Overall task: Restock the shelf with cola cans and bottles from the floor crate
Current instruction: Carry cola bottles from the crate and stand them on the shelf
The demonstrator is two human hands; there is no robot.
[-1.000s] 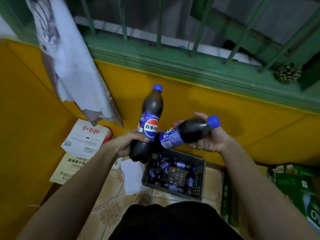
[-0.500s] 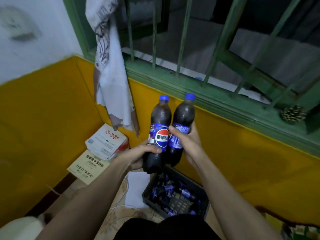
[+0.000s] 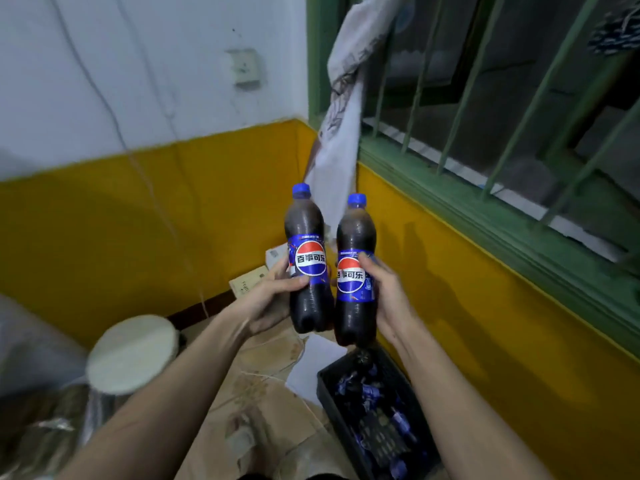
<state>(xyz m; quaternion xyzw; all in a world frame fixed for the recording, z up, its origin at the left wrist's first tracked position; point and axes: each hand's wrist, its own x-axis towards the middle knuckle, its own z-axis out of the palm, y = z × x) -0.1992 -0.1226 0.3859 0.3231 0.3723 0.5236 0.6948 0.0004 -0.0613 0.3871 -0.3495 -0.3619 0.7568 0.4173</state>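
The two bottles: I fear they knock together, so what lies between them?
Head view: nothing lies between left bottle and right bottle; a narrow gap shows.

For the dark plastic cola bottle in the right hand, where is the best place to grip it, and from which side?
Grip the dark plastic cola bottle at its labelled middle from the right side, as the right hand does: the bottle stands upright and another bottle sits close on its left.

I read this as the back corner of a small shop or its storeroom: walls painted white above and yellow below, a green-framed barred window with a cloth hanging from it, and a patterned tile floor. A black crate of cola bottles sits on the floor beside cardboard boxes stacked in the corner, which looks like stock.
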